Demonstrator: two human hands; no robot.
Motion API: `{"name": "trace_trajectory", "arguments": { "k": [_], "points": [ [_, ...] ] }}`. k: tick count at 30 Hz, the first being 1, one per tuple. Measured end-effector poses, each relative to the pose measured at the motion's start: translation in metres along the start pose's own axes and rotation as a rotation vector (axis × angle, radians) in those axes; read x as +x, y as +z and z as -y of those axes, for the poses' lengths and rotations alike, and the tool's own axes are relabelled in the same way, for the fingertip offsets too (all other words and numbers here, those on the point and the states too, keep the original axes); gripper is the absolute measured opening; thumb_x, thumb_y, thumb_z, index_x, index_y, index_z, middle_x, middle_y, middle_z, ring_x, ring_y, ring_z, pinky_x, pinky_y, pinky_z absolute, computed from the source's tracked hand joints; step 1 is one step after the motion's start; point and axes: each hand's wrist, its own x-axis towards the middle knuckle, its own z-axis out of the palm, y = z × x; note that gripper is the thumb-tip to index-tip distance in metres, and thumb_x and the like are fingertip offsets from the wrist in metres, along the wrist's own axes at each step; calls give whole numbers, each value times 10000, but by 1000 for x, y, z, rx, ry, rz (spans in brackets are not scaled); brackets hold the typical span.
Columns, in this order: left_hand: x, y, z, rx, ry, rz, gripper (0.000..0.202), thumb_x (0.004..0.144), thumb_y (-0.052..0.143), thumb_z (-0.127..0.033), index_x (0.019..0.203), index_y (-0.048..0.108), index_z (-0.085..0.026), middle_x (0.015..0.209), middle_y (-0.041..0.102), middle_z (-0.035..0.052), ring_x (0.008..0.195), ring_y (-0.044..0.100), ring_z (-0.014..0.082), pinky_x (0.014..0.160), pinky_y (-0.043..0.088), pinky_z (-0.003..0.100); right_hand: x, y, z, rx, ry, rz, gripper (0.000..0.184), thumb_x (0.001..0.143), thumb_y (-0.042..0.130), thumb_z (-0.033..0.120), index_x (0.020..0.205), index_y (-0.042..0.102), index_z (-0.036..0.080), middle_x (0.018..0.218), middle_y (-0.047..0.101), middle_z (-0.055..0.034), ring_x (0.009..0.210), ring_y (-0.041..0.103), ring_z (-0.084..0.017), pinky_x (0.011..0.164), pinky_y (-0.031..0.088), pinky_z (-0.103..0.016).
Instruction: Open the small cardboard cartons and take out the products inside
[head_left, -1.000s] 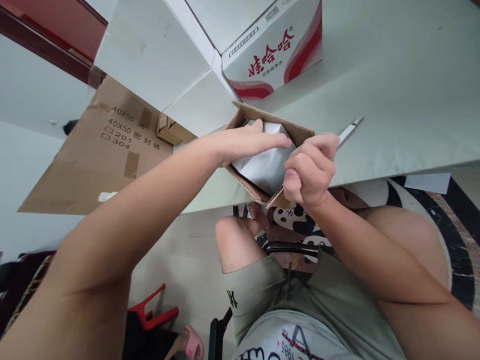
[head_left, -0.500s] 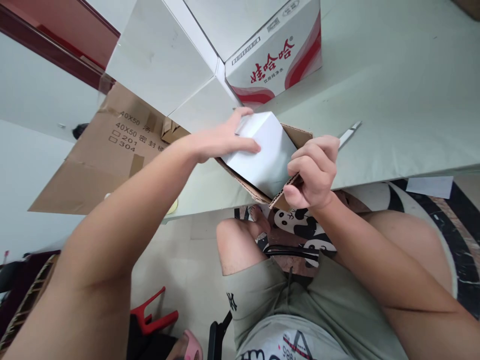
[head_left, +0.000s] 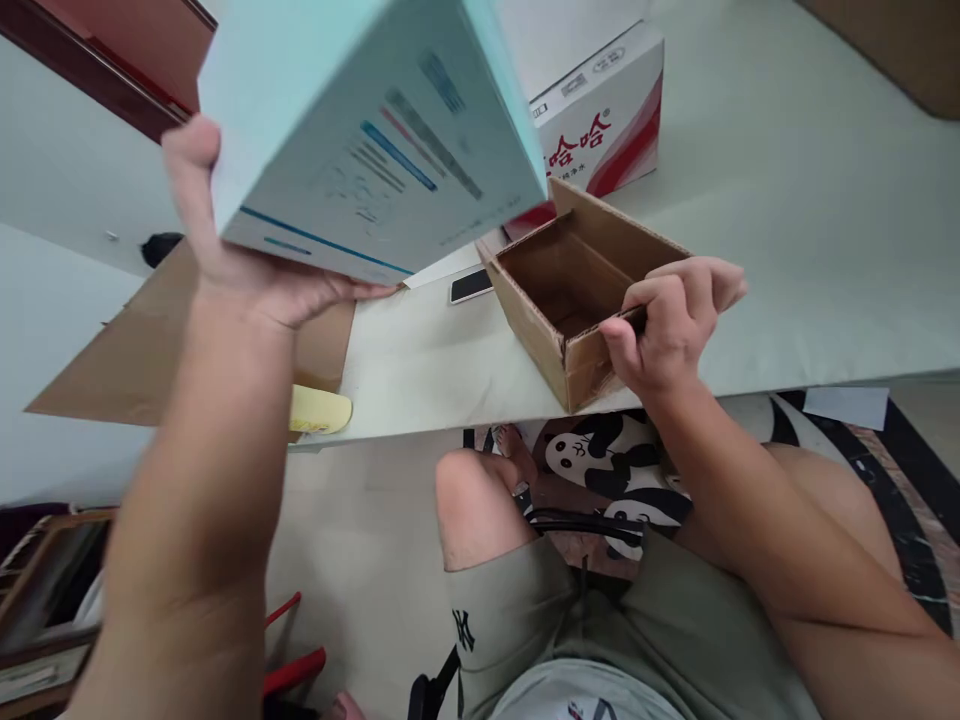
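Observation:
My left hand [head_left: 247,255] is raised close to the camera and grips a white box [head_left: 375,130] with blue and red printed lines on its side. The box fills the upper left of the view. My right hand [head_left: 671,315] is closed on the near right wall of a small open brown cardboard box [head_left: 577,290], which stands empty at the table's near edge. Thumb outside, fingers curled over the rim.
A white and red printed carton [head_left: 604,125] stands behind the cardboard box. A dark phone [head_left: 471,285] lies on the pale green table [head_left: 787,220]. Flattened brown cardboard [head_left: 112,350] and a yellow object [head_left: 319,410] lie left. More brown cardboard [head_left: 892,50] sits far right.
My left hand has lifted the white box out of the cardboard box, up and to the left toward the camera. The cardboard box is now empty; my right hand still holds its wall.

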Motion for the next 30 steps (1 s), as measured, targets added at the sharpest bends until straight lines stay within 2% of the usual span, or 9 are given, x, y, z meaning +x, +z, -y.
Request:
{"name": "trace_trajectory", "arguments": {
  "k": [2, 4, 9, 12, 15, 20, 23, 28, 30],
  "points": [
    [-9, 22, 31, -445, 171, -156, 836, 916, 182, -813, 1673, 275, -470, 1786, 313, -175, 1575, 319, 525, 1039, 487, 686, -5, 11, -9, -44, 84, 36, 595, 1059, 326, 735, 845, 570, 236, 863, 549, -75, 960, 506, -259, 905, 352, -459],
    [-17, 53, 62, -750, 116, -305, 777, 896, 307, -859, 1545, 505, -480, 1702, 471, -183, 1583, 302, 517, 1117, 460, 709, -7, 22, -17, -57, 140, 87, 609, 1051, 321, 745, 878, 600, 233, 919, 569, -107, 1034, 510, -293, 953, 359, -513],
    [-29, 139, 120, -1461, -118, -492, 891, 932, 221, -826, 1591, 487, -290, 1606, 588, 159, 1538, 447, 452, 1142, 425, 765, 0, 39, -24, 3, 184, 313, 413, 1003, 566, 639, 1091, 689, 255, 1190, 606, -168, 1328, 470, -411, 1066, 317, -630],
    [-35, 177, 137, -1689, -171, -464, 890, 921, 326, -830, 1567, 516, -248, 1570, 593, 213, 1523, 465, 462, 1134, 448, 744, 3, 30, -7, 32, 183, 327, 430, 974, 641, 578, 1265, 660, 262, 1356, 571, -202, 1437, 412, -452, 1128, 305, -665],
    [-40, 205, 140, -1792, -177, -357, 935, 882, 407, -857, 1579, 501, -241, 1654, 508, 217, 1537, 440, 505, 1173, 409, 767, -5, 11, 25, 197, 106, 361, 473, 985, 630, 533, 1386, 589, 286, 1352, 590, -176, 1370, 513, -401, 1158, 382, -657],
    [-46, 243, 121, -1988, -11, -82, 932, 857, 441, -868, 1600, 466, -305, 1688, 485, 178, 1539, 432, 535, 1170, 389, 813, -30, -21, 68, 646, 145, 877, 968, 900, 704, 689, 1670, 230, 345, 1599, 462, -152, 1456, 518, -376, 1173, 503, -624],
    [-51, 255, 108, -2074, 24, 67, 898, 875, 442, -837, 1571, 498, -271, 1668, 501, 190, 1505, 469, 548, 1152, 385, 834, -35, -31, 69, 730, 201, 1037, 1167, 834, 738, 768, 1697, 55, 378, 1688, 344, -144, 1533, 446, -392, 1207, 486, -644],
    [-57, 253, 108, -1979, 3, 177, 936, 833, 495, -865, 1501, 554, -212, 1587, 570, 217, 1409, 550, 563, 1075, 460, 816, -30, -42, 66, 712, 371, 1041, 1097, 833, 711, 781, 1651, 107, 367, 1640, 402, -143, 1514, 469, -391, 1236, 449, -663],
    [-57, 246, 116, -1838, -15, 17, 905, 811, 611, -826, 1506, 538, -252, 1550, 604, 190, 1415, 555, 526, 1072, 508, 743, -26, -45, 67, 673, 476, 940, 1020, 842, 665, 807, 1625, 184, 361, 1650, 391, -130, 1534, 448, -390, 1249, 431, -665]
  ]
}}
